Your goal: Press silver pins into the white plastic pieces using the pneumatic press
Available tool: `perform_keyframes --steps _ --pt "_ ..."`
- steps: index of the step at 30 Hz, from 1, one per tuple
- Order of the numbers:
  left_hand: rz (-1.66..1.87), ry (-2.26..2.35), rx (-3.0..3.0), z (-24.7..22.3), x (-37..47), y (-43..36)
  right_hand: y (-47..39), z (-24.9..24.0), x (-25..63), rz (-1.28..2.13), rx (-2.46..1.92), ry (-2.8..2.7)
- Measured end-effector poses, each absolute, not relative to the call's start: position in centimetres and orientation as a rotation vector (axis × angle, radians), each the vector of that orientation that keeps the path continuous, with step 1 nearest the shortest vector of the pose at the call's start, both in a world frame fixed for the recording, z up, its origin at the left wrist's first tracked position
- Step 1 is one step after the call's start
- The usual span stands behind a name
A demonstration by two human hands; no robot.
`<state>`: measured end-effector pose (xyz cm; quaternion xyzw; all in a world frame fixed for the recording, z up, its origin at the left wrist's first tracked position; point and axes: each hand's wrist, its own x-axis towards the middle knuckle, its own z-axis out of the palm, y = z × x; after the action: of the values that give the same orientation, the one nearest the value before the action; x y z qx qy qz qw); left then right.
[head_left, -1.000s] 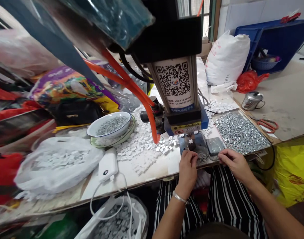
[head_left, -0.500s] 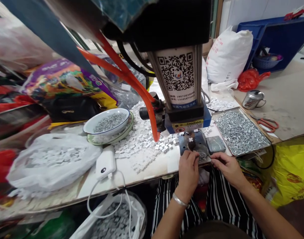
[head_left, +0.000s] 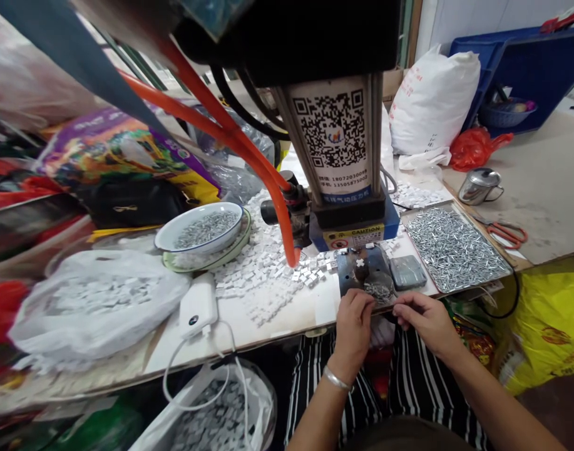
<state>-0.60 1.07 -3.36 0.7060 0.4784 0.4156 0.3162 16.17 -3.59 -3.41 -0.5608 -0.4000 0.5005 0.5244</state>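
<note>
My left hand is closed in a pinch at the front of the press base, left of a small heap of metal pins. What its fingertips hold, if anything, is too small to make out. On the other side of the heap, my right hand pinches with thumb and forefinger near the table edge; any piece in it is also too small to name. A white cross-shaped piece sits on the dark post of the press, just beyond my hands.
A tray of metal pins stands on the right, with orange-handled scissors and a metal cup. Small white pieces cover the table left of the press. A power bank and an enamel bowl lie farther left.
My right hand has shifted slightly left, toward the pin heap. My left hand has dropped very slightly and stays pinched. The camera view has moved a little.
</note>
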Motion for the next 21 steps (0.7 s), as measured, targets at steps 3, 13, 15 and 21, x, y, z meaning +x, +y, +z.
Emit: perform_keyframes --steps 3,13,15,21 --pt "1.147 1.212 1.376 -2.5 -0.2 0.6 -3.1 -2.3 15.7 1.196 -1.301 -0.976" --pt "1.091 0.863 0.559 -0.6 0.6 -0.4 -1.8 -1.5 13.9 0.997 -1.309 -1.212" --pt "1.090 0.861 0.564 -0.7 0.5 -0.5 -1.7 -1.7 13.8 0.936 -1.325 -1.265" --pt "1.169 0.973 0.803 -0.5 0.4 -0.9 -2.0 -1.3 13.7 0.787 -1.309 -1.453"
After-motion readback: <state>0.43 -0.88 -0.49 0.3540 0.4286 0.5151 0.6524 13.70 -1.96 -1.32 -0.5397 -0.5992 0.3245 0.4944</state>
